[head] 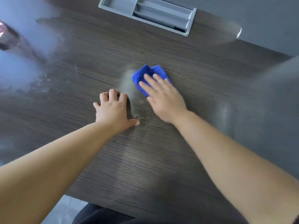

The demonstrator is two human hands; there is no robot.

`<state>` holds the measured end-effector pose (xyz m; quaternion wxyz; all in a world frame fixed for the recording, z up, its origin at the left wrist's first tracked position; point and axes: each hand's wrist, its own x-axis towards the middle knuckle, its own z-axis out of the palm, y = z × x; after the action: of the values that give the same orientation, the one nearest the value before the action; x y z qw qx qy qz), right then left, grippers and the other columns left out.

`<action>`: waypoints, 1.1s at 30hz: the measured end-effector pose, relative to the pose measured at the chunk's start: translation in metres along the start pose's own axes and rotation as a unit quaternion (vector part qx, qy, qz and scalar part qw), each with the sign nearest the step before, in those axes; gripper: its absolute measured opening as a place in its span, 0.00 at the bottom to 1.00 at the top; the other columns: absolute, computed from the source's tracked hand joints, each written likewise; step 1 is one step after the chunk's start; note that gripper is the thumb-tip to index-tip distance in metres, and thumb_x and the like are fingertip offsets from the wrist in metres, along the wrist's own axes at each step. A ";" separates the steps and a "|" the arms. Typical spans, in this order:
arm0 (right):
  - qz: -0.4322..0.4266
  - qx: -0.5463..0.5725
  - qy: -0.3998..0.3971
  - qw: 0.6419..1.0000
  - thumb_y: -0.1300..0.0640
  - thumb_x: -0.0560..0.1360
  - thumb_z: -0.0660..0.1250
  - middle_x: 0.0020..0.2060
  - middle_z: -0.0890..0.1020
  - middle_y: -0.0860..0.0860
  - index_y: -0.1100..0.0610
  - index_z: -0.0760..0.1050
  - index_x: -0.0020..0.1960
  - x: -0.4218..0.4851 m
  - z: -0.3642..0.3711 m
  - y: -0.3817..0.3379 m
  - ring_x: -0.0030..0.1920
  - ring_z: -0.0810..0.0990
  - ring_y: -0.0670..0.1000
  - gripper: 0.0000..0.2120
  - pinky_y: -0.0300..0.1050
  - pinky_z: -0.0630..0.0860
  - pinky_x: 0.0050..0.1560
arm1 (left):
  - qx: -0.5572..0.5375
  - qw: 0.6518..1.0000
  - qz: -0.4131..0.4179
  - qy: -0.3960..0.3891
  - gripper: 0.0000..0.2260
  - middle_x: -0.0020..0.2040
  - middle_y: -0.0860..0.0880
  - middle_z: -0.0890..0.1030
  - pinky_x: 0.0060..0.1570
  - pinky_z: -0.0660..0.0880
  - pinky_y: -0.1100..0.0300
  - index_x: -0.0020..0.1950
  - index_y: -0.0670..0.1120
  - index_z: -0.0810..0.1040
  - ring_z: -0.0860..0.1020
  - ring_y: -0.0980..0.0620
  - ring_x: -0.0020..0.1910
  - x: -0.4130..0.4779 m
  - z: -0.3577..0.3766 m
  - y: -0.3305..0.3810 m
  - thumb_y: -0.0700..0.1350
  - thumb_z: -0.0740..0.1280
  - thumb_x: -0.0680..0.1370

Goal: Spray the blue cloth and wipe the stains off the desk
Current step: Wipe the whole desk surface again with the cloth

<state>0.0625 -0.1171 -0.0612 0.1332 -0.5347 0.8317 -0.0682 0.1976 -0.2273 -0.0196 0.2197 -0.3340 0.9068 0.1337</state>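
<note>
A bunched blue cloth [150, 73] lies on the dark wood-grain desk [80, 81] near its middle. My right hand [163, 97] lies flat on top of the cloth with its fingers spread, pressing it to the desk. A pale, smeared stain [128, 84] runs down the desk just left of the cloth. My left hand [114, 110] rests on the desk left of that stain, fingers curled with the tips touching the wood, and it holds nothing. Fainter whitish marks [43, 81] show further left. No spray bottle can be made out.
A grey recessed cable tray [191, 21] with its flap open sits in the desk at the back. A blurred dark object [9, 38] stands at the far left edge. The desk's near edge [100, 206] runs just above my lap. Grey surfaces border the right side.
</note>
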 end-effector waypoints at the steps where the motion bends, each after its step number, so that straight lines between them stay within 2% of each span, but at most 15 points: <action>1: 0.021 -0.022 0.003 1.000 0.53 0.80 0.53 0.76 0.57 0.51 0.51 0.56 0.76 0.007 -0.005 0.020 0.75 0.55 0.55 0.25 0.54 0.51 0.73 | 0.003 1.000 0.001 -0.001 0.41 0.67 0.45 0.61 0.61 0.64 0.40 0.69 0.47 0.62 0.58 0.41 0.66 0.000 0.000 0.000 0.65 0.71 0.64; 5: 0.228 -0.022 0.025 0.973 0.51 0.82 0.50 0.77 0.49 0.51 0.51 0.48 0.77 0.046 -0.022 0.059 0.76 0.48 0.55 0.25 0.53 0.48 0.74 | 0.007 1.000 0.004 -0.006 0.42 0.70 0.44 0.58 0.63 0.62 0.40 0.71 0.48 0.59 0.56 0.40 0.68 0.000 0.001 -0.002 0.66 0.70 0.65; 7: 0.249 -0.025 0.034 0.968 0.50 0.81 0.50 0.77 0.49 0.51 0.52 0.47 0.77 0.050 -0.013 0.027 0.76 0.48 0.56 0.27 0.54 0.48 0.74 | 0.009 1.000 0.005 -0.008 0.42 0.70 0.44 0.58 0.64 0.62 0.39 0.71 0.48 0.59 0.56 0.40 0.68 0.000 0.001 -0.002 0.66 0.70 0.65; 9: 0.153 -0.026 0.029 0.987 0.50 0.80 0.52 0.77 0.53 0.52 0.52 0.50 0.77 0.033 0.004 -0.011 0.76 0.52 0.57 0.27 0.55 0.50 0.73 | 0.009 1.000 0.005 -0.005 0.43 0.70 0.44 0.58 0.63 0.63 0.39 0.71 0.47 0.59 0.57 0.40 0.68 0.000 0.002 -0.002 0.66 0.70 0.65; 12: -0.036 -0.031 0.006 0.999 0.50 0.77 0.54 0.72 0.67 0.53 0.53 0.65 0.72 -0.015 0.011 -0.016 0.71 0.66 0.57 0.24 0.55 0.62 0.69 | 0.003 1.000 0.005 0.000 0.42 0.69 0.44 0.60 0.63 0.63 0.38 0.70 0.47 0.61 0.58 0.40 0.67 0.000 0.002 -0.002 0.65 0.71 0.64; 14: -0.051 -0.050 0.017 0.997 0.51 0.76 0.53 0.70 0.70 0.53 0.54 0.68 0.71 -0.028 0.005 0.019 0.69 0.69 0.58 0.24 0.58 0.65 0.67 | 0.000 1.000 0.003 0.001 0.42 0.68 0.44 0.60 0.63 0.63 0.37 0.70 0.47 0.61 0.58 0.40 0.67 0.001 0.002 -0.002 0.65 0.71 0.64; 17: 0.121 -0.036 0.033 0.991 0.52 0.80 0.52 0.75 0.60 0.53 0.53 0.58 0.75 -0.026 -0.006 0.047 0.74 0.58 0.57 0.23 0.57 0.56 0.72 | 0.000 1.000 0.012 0.000 0.41 0.68 0.44 0.60 0.64 0.62 0.36 0.69 0.47 0.61 0.58 0.40 0.67 -0.001 0.001 -0.003 0.65 0.71 0.64; 19: 0.224 -0.023 0.056 0.973 0.52 0.82 0.52 0.77 0.53 0.51 0.52 0.52 0.77 -0.014 -0.002 0.024 0.76 0.51 0.56 0.25 0.55 0.50 0.74 | -0.006 1.000 0.017 -0.001 0.40 0.69 0.44 0.60 0.64 0.61 0.36 0.70 0.47 0.61 0.57 0.40 0.68 -0.003 0.001 -0.004 0.65 0.70 0.65; 20: 0.245 -0.012 0.058 0.968 0.51 0.82 0.51 0.77 0.52 0.51 0.52 0.51 0.77 -0.012 0.004 0.002 0.76 0.50 0.56 0.25 0.54 0.49 0.74 | -0.017 1.000 0.019 -0.002 0.39 0.70 0.44 0.60 0.65 0.61 0.37 0.70 0.48 0.61 0.57 0.40 0.68 -0.004 0.001 -0.005 0.63 0.70 0.67; 22: 0.200 -0.011 0.049 0.979 0.50 0.81 0.51 0.77 0.54 0.51 0.52 0.52 0.77 -0.026 0.021 -0.046 0.76 0.52 0.56 0.25 0.55 0.51 0.74 | -0.077 0.997 0.022 0.022 0.29 0.70 0.46 0.62 0.65 0.63 0.42 0.70 0.50 0.65 0.58 0.41 0.68 -0.007 0.000 -0.015 0.56 0.69 0.72; 24: 0.087 -0.019 0.036 0.995 0.50 0.79 0.51 0.74 0.62 0.52 0.52 0.60 0.74 -0.064 0.033 -0.079 0.73 0.61 0.56 0.24 0.56 0.59 0.71 | -0.151 0.987 0.021 0.056 0.18 0.68 0.46 0.66 0.63 0.64 0.50 0.66 0.51 0.71 0.62 0.41 0.66 -0.013 -0.002 -0.031 0.46 0.63 0.76; 27: -0.032 -0.052 -0.006 0.998 0.51 0.77 0.52 0.70 0.69 0.52 0.53 0.67 0.71 -0.113 0.035 -0.059 0.69 0.68 0.57 0.24 0.56 0.65 0.67 | -0.181 0.980 0.027 0.079 0.17 0.65 0.45 0.70 0.62 0.65 0.53 0.63 0.50 0.75 0.63 0.41 0.65 -0.029 0.003 -0.058 0.40 0.59 0.75; 28: -0.022 -0.063 0.009 0.998 0.51 0.77 0.52 0.70 0.69 0.53 0.54 0.67 0.71 -0.119 0.035 -0.048 0.69 0.69 0.58 0.23 0.58 0.66 0.67 | -0.175 0.981 0.032 0.078 0.17 0.64 0.46 0.70 0.62 0.66 0.52 0.62 0.50 0.75 0.62 0.42 0.65 -0.038 0.007 -0.067 0.39 0.59 0.75; 30: 0.083 -0.050 0.034 0.995 0.51 0.78 0.51 0.72 0.67 0.54 0.55 0.64 0.72 -0.115 0.032 -0.038 0.71 0.66 0.59 0.24 0.61 0.65 0.68 | -0.166 0.982 0.042 0.076 0.17 0.64 0.46 0.70 0.62 0.67 0.50 0.62 0.50 0.75 0.61 0.42 0.66 -0.055 0.019 -0.080 0.39 0.60 0.74; 33: 0.272 -0.020 0.068 0.960 0.52 0.80 0.54 0.76 0.56 0.52 0.53 0.55 0.76 -0.083 0.039 -0.082 0.75 0.54 0.58 0.25 0.58 0.53 0.73 | -0.153 0.983 0.054 0.086 0.18 0.65 0.46 0.69 0.63 0.65 0.51 0.62 0.49 0.75 0.60 0.41 0.66 -0.078 0.036 -0.095 0.39 0.60 0.74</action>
<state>0.1776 -0.0752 -0.0651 0.0792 -0.2847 0.9541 -0.0488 0.3245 -0.2415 -0.0217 0.0798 -0.3248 0.9079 0.2528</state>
